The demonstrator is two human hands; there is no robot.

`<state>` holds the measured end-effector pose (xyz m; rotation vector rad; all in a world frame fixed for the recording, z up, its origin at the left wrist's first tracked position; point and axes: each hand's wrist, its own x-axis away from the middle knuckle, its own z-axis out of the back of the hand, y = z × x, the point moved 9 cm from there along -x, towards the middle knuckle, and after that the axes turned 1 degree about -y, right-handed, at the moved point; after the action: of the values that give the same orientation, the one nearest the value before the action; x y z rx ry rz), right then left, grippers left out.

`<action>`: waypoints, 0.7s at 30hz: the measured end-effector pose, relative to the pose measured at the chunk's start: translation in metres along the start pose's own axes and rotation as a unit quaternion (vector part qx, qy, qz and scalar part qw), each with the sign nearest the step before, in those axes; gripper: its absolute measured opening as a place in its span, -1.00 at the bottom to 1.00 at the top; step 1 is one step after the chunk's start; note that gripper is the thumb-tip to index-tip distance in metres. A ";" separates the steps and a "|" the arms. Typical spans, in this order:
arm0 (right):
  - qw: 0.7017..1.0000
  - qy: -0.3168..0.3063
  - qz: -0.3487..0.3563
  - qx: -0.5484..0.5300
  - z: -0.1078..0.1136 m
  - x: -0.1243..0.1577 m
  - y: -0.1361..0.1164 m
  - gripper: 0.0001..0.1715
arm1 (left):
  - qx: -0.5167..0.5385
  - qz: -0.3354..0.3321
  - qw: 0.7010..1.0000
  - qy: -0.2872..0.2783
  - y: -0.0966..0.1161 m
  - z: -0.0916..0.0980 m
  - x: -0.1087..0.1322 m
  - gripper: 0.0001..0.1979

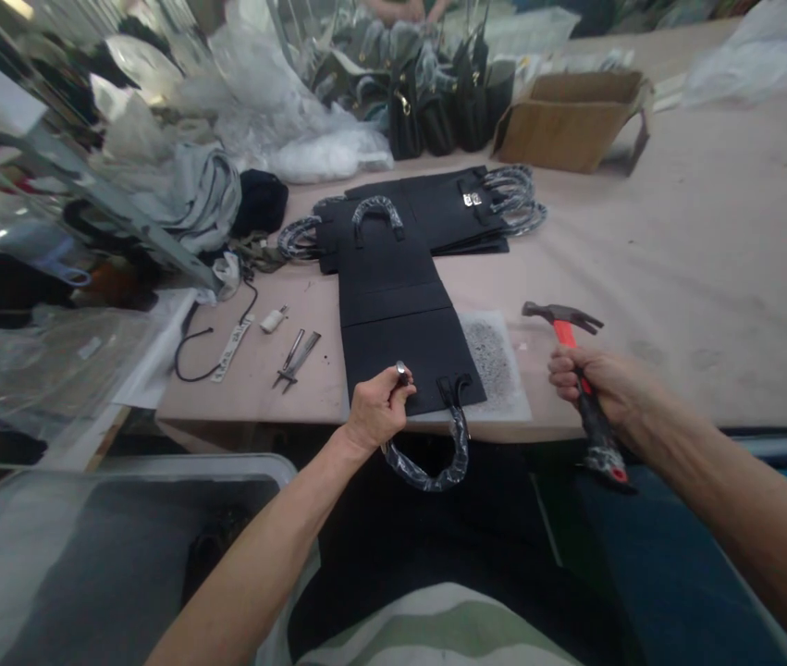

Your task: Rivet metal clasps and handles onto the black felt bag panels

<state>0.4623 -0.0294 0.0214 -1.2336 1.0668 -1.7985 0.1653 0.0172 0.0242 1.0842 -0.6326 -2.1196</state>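
My left hand (377,407) is closed around a short metal punch (401,368), held upright over the near edge of a black bag panel (399,342). A plastic-wrapped handle (435,479) hangs from that edge past the table's front. Another wrapped handle (377,208) is fixed at the panel's far end. To the right, my right hand (591,379) grips a claw hammer (577,370) by its red and black handle, raised apart from the panel. Under the panel's right side shows a speckled white board (497,361). The punch's tip is hidden by my fingers.
Stacked black panels (462,208) with wrapped handles lie behind. Left are pliers-like metal tools (300,361), a small white bottle (273,320) and a cord with a label strip (232,350). A cardboard box (570,120) and finished black bags (427,111) stand farther back. A grey bin (282,467) is below left.
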 end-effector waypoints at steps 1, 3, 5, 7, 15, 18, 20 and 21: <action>0.999 0.010 0.003 -0.047 -0.007 0.012 -0.014 -0.64 | 0.004 0.001 1.000 0.001 0.000 0.000 0.000 -0.90; 0.995 0.043 0.073 -0.055 -0.018 0.040 -0.052 -0.72 | 0.006 0.003 1.000 0.004 -0.001 0.000 0.000 -0.90; 0.974 0.077 0.205 0.053 -0.030 0.070 -0.096 -0.69 | 0.003 0.006 1.000 0.006 -0.002 0.000 0.001 -0.90; 0.922 0.084 0.319 0.203 -0.053 0.096 -0.125 -0.66 | -0.001 0.008 1.000 0.007 -0.004 -0.001 0.002 -0.90; 0.761 -0.051 0.413 0.498 -0.114 0.125 -0.139 -0.75 | -0.046 -0.010 0.999 0.018 -0.004 -0.004 0.004 -0.93; 0.799 0.125 0.462 0.364 -0.080 0.145 -0.170 -0.70 | -0.011 0.009 1.000 0.009 -0.008 -0.004 0.005 -0.89; 0.796 0.144 0.466 0.358 -0.077 0.146 -0.167 -0.67 | -0.005 0.011 1.000 0.009 -0.008 -0.003 0.005 -0.90; 0.795 0.104 0.453 0.391 -0.083 0.141 -0.159 -0.66 | -0.008 0.010 1.000 0.007 -0.008 -0.003 0.005 -0.90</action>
<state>0.3259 -0.0671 0.2006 0.0369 0.6771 -1.3278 0.1630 0.0187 0.0144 1.0796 -0.6174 -2.0950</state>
